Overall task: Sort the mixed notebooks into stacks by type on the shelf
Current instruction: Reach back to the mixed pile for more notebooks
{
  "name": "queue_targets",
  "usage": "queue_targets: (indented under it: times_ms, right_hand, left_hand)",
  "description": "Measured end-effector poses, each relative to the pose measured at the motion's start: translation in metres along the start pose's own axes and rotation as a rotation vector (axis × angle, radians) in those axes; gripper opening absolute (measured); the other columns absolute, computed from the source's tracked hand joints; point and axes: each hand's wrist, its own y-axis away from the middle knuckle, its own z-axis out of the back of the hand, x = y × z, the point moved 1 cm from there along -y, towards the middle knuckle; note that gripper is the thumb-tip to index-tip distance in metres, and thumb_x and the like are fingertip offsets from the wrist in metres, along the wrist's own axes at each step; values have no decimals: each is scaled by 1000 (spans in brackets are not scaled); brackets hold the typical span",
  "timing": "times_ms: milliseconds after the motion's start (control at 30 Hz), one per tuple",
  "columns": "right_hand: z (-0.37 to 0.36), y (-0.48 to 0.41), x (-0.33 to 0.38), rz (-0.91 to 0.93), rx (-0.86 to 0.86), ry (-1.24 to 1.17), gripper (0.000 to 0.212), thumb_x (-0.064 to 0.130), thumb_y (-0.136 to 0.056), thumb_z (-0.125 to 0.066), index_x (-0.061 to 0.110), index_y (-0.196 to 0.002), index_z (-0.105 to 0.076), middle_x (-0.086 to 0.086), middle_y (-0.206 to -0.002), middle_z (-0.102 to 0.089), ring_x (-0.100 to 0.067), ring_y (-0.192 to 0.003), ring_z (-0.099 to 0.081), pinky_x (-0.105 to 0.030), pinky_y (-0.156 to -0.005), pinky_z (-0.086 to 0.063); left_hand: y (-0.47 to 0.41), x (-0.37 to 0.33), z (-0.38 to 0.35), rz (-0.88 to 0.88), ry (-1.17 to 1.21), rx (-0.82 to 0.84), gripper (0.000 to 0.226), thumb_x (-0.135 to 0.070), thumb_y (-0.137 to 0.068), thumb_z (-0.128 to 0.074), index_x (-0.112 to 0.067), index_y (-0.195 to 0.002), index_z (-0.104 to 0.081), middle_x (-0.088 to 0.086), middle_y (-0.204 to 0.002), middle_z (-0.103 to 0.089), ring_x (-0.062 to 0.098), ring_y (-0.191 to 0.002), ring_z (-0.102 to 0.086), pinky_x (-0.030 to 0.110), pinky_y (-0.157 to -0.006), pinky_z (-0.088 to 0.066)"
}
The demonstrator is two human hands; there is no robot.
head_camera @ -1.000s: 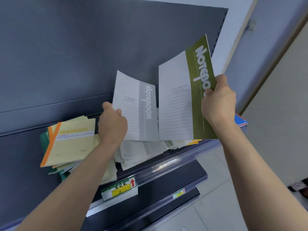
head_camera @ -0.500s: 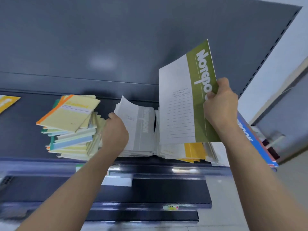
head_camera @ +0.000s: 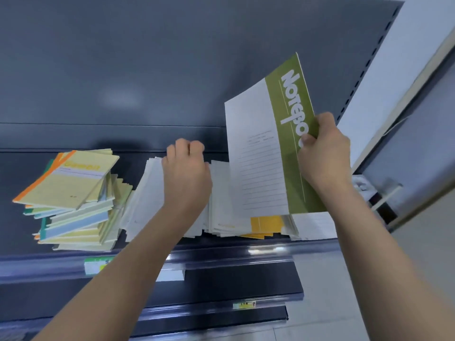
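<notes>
A: Two hands at work, read left to right?
B: Yellow stack point(head_camera: 69, 183), apparently sorted. Your left hand point(head_camera: 186, 175) curls over the white pile point(head_camera: 145, 193), grip unclear. Your right hand point(head_camera: 325, 153) pinches the green notebook point(head_camera: 290, 143) upright above the shelf point(head_camera: 221, 252), cover legible, presumably for sorting.

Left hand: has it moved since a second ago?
Yes. The left hand has dropped toward the shelf: a second ago it held a grey notebook upright above the white pile, now it sits low over that pile.
</notes>
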Motion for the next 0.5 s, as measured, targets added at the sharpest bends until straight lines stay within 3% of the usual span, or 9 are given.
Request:
queue_targets:
  times_ms: [133,233,367,500]
  right_hand:
    - [32,-9,-28,-44,-88,49,21,3,-92,-39,8,-113,-43,2,-71,-42,-19,-65,-40,-30,-53,-28]
    - [49,-17,-54,-83,-113,78,20,2,-91,-40,7,-110,-43,4,-68,-40,-15,-60,-40,-29,-52,-27]
    - [52,-30,-90,-133,-68,78,20,2,-91,-40,7,-110,-44,-5,-81,-49,-25,-74,-46,-30,-61,-35]
    - [36,-45,-122,-138,67,61,16,6,-92,-40,9,-108,-43,-7,-87,-51,-26,-76,-48,-32,-60,-40]
  left_hand:
    - [-6,-45,-2,-115,221,50,23,-10,-91,-53,-8,-114,-55,8,-116,-49,24,-109,-42,35,-88,-41]
    - [-5,-73,-11,-207,273,51,21,-11,-91,-54,-10,-112,-56,6,-115,-50,22,-110,-44,33,-88,-41]
    - [-6,-108,-22,-281,269,31,19,-7,-90,-54,-8,-108,-59,7,-110,-54,24,-102,-48,31,-83,-39]
    - [-1,-130,-35,-248,263,21,20,-6,-89,-54,-7,-108,-61,7,-108,-57,25,-102,-50,30,-83,-36]
